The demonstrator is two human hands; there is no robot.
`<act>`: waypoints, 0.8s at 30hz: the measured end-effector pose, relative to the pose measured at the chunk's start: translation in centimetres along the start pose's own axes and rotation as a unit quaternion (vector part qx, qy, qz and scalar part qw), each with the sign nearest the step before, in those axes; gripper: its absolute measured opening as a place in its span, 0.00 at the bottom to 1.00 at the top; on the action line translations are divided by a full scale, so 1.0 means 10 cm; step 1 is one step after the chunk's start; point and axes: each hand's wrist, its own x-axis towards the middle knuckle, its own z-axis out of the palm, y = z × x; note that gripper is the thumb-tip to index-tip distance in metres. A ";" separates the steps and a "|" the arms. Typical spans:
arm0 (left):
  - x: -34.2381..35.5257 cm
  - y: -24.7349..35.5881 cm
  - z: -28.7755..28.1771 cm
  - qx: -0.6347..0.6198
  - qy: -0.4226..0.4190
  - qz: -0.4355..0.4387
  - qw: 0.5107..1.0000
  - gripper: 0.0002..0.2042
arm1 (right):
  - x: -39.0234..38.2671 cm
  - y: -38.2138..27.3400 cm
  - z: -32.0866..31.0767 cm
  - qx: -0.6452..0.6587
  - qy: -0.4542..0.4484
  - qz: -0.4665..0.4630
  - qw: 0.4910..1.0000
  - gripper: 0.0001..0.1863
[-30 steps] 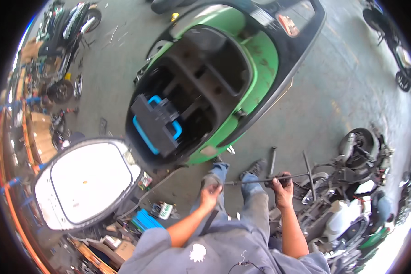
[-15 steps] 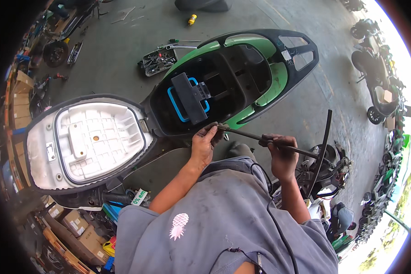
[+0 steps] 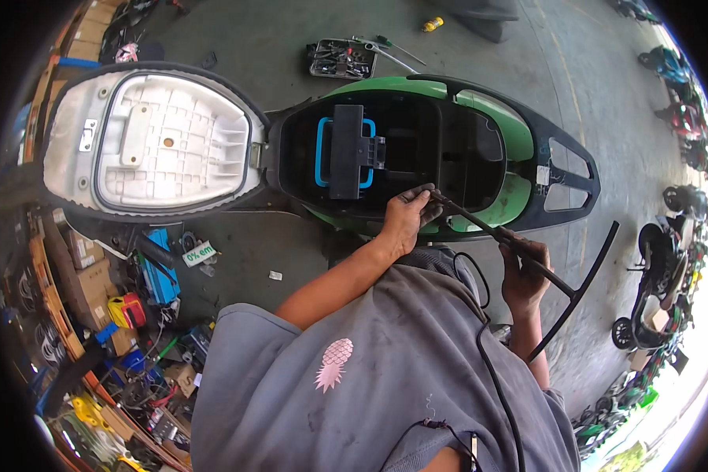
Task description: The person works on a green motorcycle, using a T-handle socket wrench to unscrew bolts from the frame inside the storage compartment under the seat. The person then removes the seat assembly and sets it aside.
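Note:
Both hands are on a dark T-handle wrench (image 3: 470,215), held slantwise in front of my body. My left hand (image 3: 406,219) pinches its socket end, over the near edge of the scooter's seat compartment. Closed around the middle of the shaft is my right hand (image 3: 523,274), with the long crossbar (image 3: 597,263) beyond it. The green and black scooter body (image 3: 514,197) lies across the view. Inside the dark compartment sits a black block with a blue handle frame (image 3: 346,153). The seat (image 3: 173,141) is flipped up at the left, its white underside showing.
Behind the scooter a metal tray of tools (image 3: 342,59) rests on the floor, with a long wrench (image 3: 393,57) beside it. A yellow bottle (image 3: 433,24) lies farther back. Cluttered boxes and parts (image 3: 94,283) fill the left side. Parked scooters (image 3: 657,291) line the right.
My view has turned, so the scooter now lies level across it. Both hands and the wrench appear farther right, towards the scooter's tail. The grip on the wrench looks the same.

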 end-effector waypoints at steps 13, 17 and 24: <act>0.26 -0.71 0.36 -0.012 0.115 0.029 0.993 0.06 | 0.35 0.34 -0.43 -0.096 -0.178 -0.067 0.977 0.10; 0.36 -0.83 0.46 -0.057 0.131 0.054 0.988 0.05 | 0.35 0.40 -0.44 -0.071 -0.148 -0.037 0.986 0.09; 0.38 -0.85 0.51 -0.099 0.133 0.057 0.985 0.05 | 0.37 0.53 -0.48 -0.085 -0.134 -0.032 0.987 0.08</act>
